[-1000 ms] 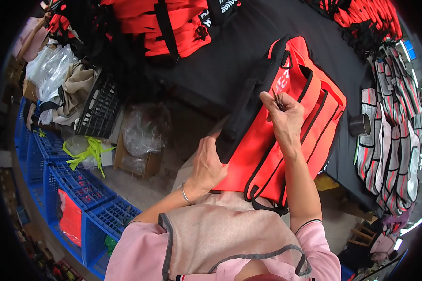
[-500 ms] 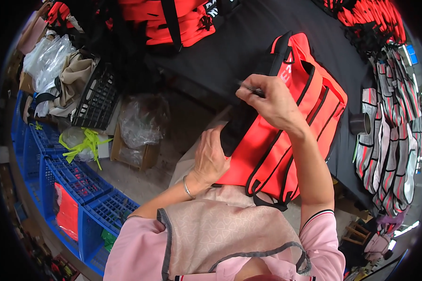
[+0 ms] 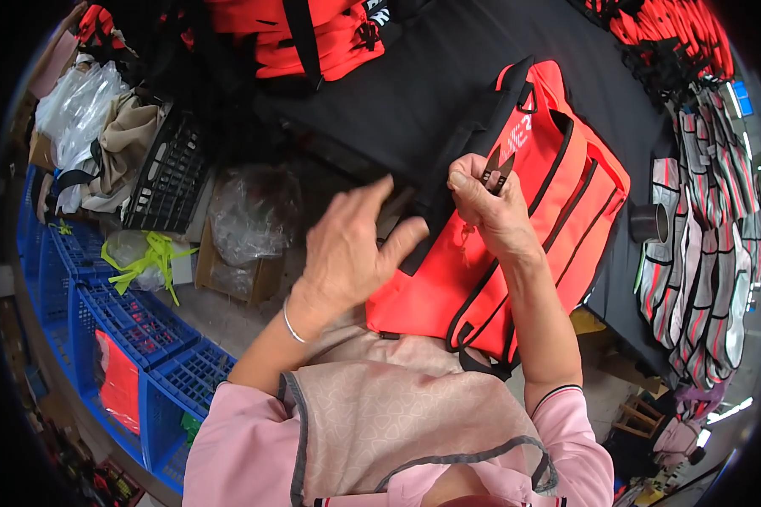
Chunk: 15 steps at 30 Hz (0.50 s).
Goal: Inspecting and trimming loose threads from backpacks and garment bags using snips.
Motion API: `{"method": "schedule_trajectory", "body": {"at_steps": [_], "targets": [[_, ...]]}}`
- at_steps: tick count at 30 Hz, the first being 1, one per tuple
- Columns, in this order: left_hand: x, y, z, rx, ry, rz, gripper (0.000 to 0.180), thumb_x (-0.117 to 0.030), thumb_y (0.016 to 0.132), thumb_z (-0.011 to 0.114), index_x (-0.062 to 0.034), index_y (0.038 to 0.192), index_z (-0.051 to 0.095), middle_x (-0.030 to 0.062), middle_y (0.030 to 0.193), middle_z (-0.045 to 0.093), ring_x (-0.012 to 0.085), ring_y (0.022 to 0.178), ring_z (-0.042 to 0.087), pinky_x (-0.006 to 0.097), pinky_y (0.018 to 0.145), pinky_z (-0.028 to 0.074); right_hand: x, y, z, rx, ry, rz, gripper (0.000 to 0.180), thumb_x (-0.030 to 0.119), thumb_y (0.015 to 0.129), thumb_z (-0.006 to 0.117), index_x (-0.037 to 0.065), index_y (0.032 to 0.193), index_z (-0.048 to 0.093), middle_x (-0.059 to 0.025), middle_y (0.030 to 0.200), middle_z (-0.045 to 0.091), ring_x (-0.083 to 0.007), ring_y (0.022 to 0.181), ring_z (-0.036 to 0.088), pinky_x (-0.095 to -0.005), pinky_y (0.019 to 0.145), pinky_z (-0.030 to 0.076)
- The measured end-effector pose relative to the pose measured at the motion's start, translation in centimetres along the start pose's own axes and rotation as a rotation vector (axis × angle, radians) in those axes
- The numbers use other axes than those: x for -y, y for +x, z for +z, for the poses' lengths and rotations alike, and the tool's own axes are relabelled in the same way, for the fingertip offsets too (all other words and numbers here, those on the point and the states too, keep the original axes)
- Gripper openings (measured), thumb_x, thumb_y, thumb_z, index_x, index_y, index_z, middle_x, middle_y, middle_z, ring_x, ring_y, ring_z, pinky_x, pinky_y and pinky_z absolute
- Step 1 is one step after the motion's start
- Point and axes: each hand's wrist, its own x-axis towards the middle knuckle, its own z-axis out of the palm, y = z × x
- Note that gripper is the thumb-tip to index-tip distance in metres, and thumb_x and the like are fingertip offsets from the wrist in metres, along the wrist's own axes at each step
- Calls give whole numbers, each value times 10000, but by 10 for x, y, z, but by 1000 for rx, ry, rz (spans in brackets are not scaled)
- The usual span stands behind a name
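Note:
An orange-red bag with black trim (image 3: pixel 435 296) lies slanted across the table's near edge and my lap. Above its middle is my right hand (image 3: pixel 500 213), closed around small thread snips (image 3: pixel 500 169) whose dark blades point up and away from me. Thin thread-like strands hang below the fingers. My left hand (image 3: pixel 342 253) is raised off the bag's left side, fingers spread and slightly blurred, holding nothing. A black strap (image 3: pixel 473 135) runs along the bag's left edge, beyond both hands.
The table is covered in black cloth (image 3: pixel 380 118). More orange-red bags (image 3: pixel 330 51) are piled at the far left. A dark cup (image 3: pixel 648 223) stands at the right edge beside hanging grey strips (image 3: pixel 702 253). Blue plastic crates (image 3: pixel 135 321) and a black basket (image 3: pixel 169 169) stand left.
My left hand has let go of the bag's edge and lifted up and left, its fingers opening. My right hand has turned and come slightly nearer, showing the snips' blades.

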Motion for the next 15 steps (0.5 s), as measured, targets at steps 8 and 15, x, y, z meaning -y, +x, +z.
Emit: {"method": "schedule_trajectory", "body": {"at_steps": [8,15], "targets": [[6,48,37,-270,-455,256,184,-7,815,706,-7,998,688,139,919,690,284,812,683,331,694,556,2,-1,9,-32,-122,-71,197,214,944,643,61,835,589,95,660,438,-7,590,357,-205,522,280],[-1,46,41,-316,-454,219,91,18,839,680,3,908,623,129,823,653,293,720,666,345,613,523,17,-6,13,-96,-205,-39,149,179,911,668,43,891,612,83,638,434,-8,557,369,-195,505,288]]}}
